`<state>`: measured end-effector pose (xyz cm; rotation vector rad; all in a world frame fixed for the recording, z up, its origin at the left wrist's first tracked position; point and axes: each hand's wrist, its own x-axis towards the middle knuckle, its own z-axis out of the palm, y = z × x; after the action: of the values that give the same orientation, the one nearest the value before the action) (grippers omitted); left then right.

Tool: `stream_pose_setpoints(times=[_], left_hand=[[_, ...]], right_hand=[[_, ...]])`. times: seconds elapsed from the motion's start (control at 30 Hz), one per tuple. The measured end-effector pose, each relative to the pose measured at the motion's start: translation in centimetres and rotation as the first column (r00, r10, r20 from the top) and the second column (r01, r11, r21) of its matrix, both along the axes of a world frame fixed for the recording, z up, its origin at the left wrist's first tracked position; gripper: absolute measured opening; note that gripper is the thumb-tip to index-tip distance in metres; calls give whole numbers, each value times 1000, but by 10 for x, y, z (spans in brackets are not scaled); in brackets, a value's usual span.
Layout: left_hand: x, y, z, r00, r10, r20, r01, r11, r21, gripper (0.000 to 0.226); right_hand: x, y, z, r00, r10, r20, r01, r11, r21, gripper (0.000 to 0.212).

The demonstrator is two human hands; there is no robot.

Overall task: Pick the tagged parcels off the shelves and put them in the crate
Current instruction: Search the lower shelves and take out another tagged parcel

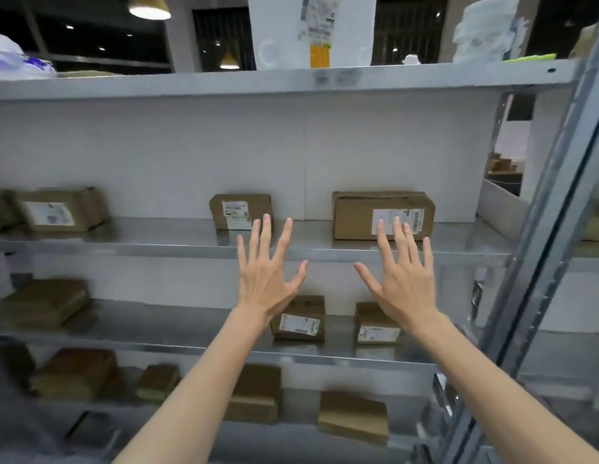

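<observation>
Grey metal shelves, labelled parcel just behind right hand, both hands spread, empty

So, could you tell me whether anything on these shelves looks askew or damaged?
Nothing looks damaged or spilled. One small parcel on the lower shelf sits turned at an angle, unlike the squarely placed large box above. Both the left hand and the right hand are open and empty.

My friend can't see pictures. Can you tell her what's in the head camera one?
Two bare hands, the left hand and the right hand, reach up with fingers spread and empty toward metal shelves holding brown cardboard parcels with white labels. The right hand is in front of the largest parcel; a smaller parcel sits beyond the left.
</observation>
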<state>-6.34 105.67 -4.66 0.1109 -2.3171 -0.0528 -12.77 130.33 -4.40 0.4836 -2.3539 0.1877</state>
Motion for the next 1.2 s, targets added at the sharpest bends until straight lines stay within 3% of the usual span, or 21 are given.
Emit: stream_pose_setpoints(times=[0.27, 0.8, 1.2], left_hand=[[74, -126, -3, 986, 165, -12, -165, 986, -6, 79], [260, -440, -18, 885, 466, 5, -466, 885, -9, 78], [343, -574, -31, 798, 602, 18, -601, 796, 75, 78]], right_hand=[[22, -153, -5, 978, 207, -6, -207, 978, 18, 85], [130, -504, -16, 882, 469, -38, -470, 883, 4, 82], [170, -678, -41, 749, 662, 4, -662, 748, 50, 81]])
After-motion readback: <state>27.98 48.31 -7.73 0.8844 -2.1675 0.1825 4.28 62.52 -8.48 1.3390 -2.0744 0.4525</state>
